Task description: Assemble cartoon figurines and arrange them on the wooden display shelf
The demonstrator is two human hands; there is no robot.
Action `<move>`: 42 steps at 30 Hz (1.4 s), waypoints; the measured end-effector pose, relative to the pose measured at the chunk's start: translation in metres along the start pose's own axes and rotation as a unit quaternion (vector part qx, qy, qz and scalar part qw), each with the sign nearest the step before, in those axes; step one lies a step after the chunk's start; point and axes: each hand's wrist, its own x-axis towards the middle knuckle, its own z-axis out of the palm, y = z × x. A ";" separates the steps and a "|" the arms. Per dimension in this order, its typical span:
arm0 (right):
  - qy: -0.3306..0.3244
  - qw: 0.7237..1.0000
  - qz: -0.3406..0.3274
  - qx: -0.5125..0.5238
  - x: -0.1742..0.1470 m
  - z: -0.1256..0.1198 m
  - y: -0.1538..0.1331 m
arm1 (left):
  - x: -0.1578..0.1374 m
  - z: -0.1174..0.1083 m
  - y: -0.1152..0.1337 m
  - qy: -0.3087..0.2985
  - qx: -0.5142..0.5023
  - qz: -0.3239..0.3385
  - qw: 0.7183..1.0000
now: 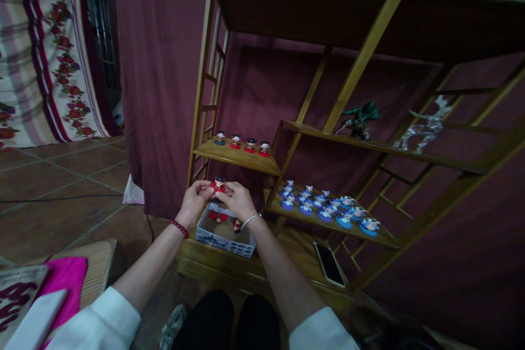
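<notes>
A small figurine (220, 182) with black hair and red clothing is held upright between both hands, above a box. My left hand (194, 200) grips its left side with thumb and fingertips. From the other side, my right hand (238, 198) pinches it the same way. Just below is an open blue-and-white patterned box (225, 243), where a few similar red figurines (217, 217) lie; my right wrist covers part of it. Behind the hands, several figurines (250, 145) on mostly red bases stand in a row on a small wooden shelf (221, 154).
Several blue-based figurines (305, 206) fill a lower shelf to the right. Above them stand a dark green figure (363, 119) and a clear deer ornament (426, 128). A phone (329, 263) lies on the bottom board. A curtain (159, 76) hangs at the left of the wooden rack.
</notes>
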 end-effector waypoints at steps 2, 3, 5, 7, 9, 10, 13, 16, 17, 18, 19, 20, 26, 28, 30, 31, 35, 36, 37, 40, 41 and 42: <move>0.000 1.000 0.001 0.003 0.001 0.000 0.000 | 0.002 -0.001 0.000 -0.001 0.006 0.006 1.000; 0.000 1.000 0.000 0.005 0.002 0.000 -0.001 | 0.003 -0.002 0.000 -0.001 0.010 0.009 1.000; -0.001 1.000 -0.001 0.009 0.004 0.000 -0.002 | 0.005 -0.003 -0.001 0.000 0.021 0.012 1.000; -0.003 1.000 -0.001 0.006 0.005 -0.001 -0.004 | 0.007 -0.004 -0.001 0.001 0.028 0.016 0.999; -0.003 1.000 -0.003 -0.001 0.007 -0.001 -0.006 | 0.009 -0.005 -0.001 0.001 0.027 0.019 0.999; -0.002 1.000 -0.005 -0.004 0.008 -0.001 -0.007 | 0.010 -0.006 -0.001 -0.001 0.026 0.020 0.999; -0.001 1.000 -0.009 -0.007 0.010 -0.001 -0.008 | 0.012 -0.007 0.001 -0.002 0.027 0.019 0.999; -0.001 1.000 -0.011 -0.010 0.013 -0.001 -0.010 | 0.012 -0.006 0.005 0.003 0.039 0.022 0.999; 0.000 1.000 -0.013 -0.010 0.014 -0.001 -0.011 | 0.012 -0.006 0.006 0.005 0.042 0.025 0.999; 0.000 1.000 -0.015 -0.010 0.015 -0.001 -0.011 | 0.012 -0.006 0.008 0.006 0.045 0.029 0.999; 0.001 1.000 -0.018 -0.010 0.016 -0.001 -0.011 | 0.012 -0.005 0.010 0.007 0.048 0.033 0.998; 0.002 1.000 -0.019 -0.010 0.017 -0.001 -0.012 | 0.012 -0.005 0.012 0.009 0.050 0.038 0.998; 0.012 0.999 -0.024 -0.029 0.025 0.000 -0.014 | 0.014 -0.001 0.019 0.013 0.059 0.054 0.997; 0.013 0.999 -0.028 -0.029 0.027 -0.001 -0.016 | 0.016 0.000 0.022 0.011 0.057 0.057 0.997; 0.013 0.999 -0.029 -0.026 0.030 -0.003 -0.020 | 0.017 0.001 0.024 0.009 0.053 0.066 0.996; 0.013 0.999 -0.029 -0.026 0.031 -0.004 -0.023 | 0.018 0.001 0.025 0.009 0.051 0.071 0.996; 0.013 0.999 -0.024 -0.034 0.035 -0.008 -0.030 | 0.021 0.003 0.030 0.013 0.057 0.085 0.995; 0.014 0.999 -0.023 -0.036 0.036 -0.008 -0.032 | 0.022 0.003 0.030 0.014 0.061 0.088 0.994; 0.015 0.999 -0.022 -0.037 0.037 -0.009 -0.033 | 0.023 0.004 0.031 0.014 0.064 0.092 0.994; 0.017 0.999 -0.024 -0.032 0.040 -0.010 -0.036 | 0.025 0.005 0.034 0.013 0.071 0.100 0.992; 0.017 0.999 -0.026 -0.030 0.041 -0.011 -0.037 | 0.025 0.006 0.035 0.013 0.073 0.102 0.992; 0.016 0.999 -0.029 -0.029 0.042 -0.012 -0.038 | 0.026 0.007 0.037 0.015 0.076 0.105 0.991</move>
